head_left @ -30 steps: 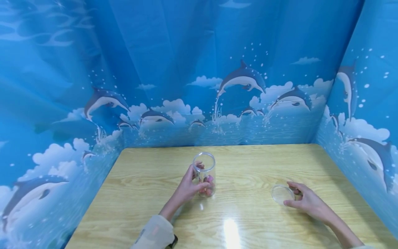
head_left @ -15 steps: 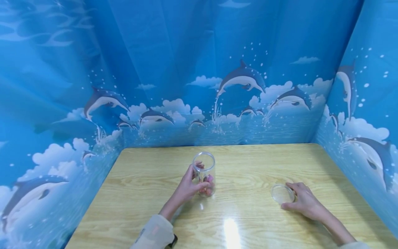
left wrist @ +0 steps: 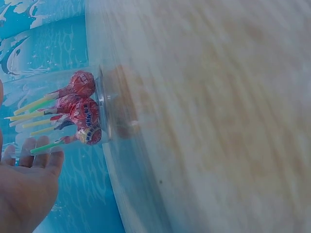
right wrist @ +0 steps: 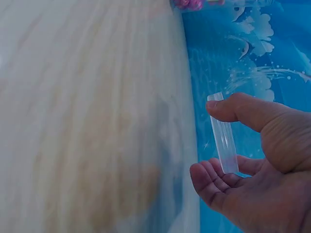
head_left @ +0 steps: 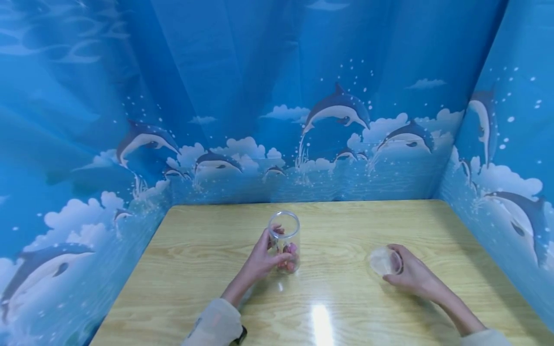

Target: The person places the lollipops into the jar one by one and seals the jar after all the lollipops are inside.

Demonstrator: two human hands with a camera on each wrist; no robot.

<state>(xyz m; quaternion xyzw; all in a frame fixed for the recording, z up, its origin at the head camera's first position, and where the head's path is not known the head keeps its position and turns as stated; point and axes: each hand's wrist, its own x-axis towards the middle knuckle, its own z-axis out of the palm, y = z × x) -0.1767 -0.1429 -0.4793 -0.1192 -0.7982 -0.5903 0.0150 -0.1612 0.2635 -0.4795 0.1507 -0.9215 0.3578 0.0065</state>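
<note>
A clear jar (head_left: 294,242) stands upright and uncovered on the table, and my left hand (head_left: 259,257) grips it from the left side. Inside lie several lollipops (left wrist: 82,109) in red wrappers, heads at the bottom, with yellow and green sticks. At the right, my right hand (head_left: 413,274) holds a round clear lid (head_left: 381,262) by its rim, thumb on one edge and fingers on the other. The right wrist view shows the lid (right wrist: 224,138) edge-on, raised off the table.
The wood-grain table (head_left: 207,235) carries a bright glare spot near its front. A blue curtain (head_left: 242,96) printed with dolphins hangs along its back, left and right sides. A dark band (head_left: 239,335) sits at the left wrist.
My right hand has taken hold of the lid, lifted it off the table and moved it slightly left. The left hand and jar have stayed in place.
</note>
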